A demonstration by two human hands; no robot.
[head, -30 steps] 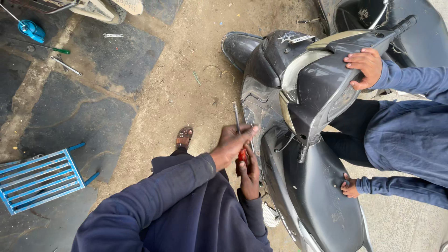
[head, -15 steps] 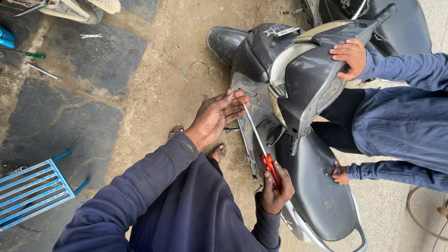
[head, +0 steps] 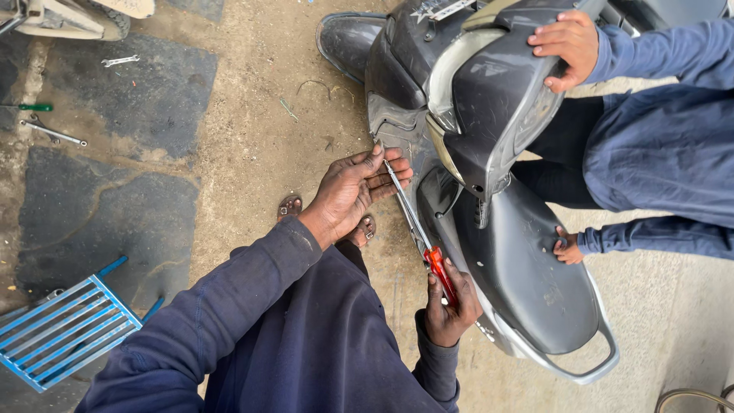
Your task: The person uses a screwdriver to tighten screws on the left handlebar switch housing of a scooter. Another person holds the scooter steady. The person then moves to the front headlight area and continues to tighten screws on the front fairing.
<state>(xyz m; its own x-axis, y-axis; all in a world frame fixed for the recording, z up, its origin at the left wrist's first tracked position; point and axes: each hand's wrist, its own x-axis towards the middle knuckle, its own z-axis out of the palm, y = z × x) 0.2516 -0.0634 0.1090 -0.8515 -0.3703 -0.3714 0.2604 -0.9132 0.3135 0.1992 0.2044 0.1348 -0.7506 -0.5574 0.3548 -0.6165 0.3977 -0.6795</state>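
Grey scooter tipped over on the dirt floor — a co-worker's hand steadies it. Left hand, fingers loosely spread, guides the shaft of the red-handled screwdriver against the side panel — right hand wrapped tight round its handle.

Outdoor dirt ground, patched with dark rubber mats. Blue metal rack lower left, spanners loose upper left. Flat daylight, pale concrete at right.
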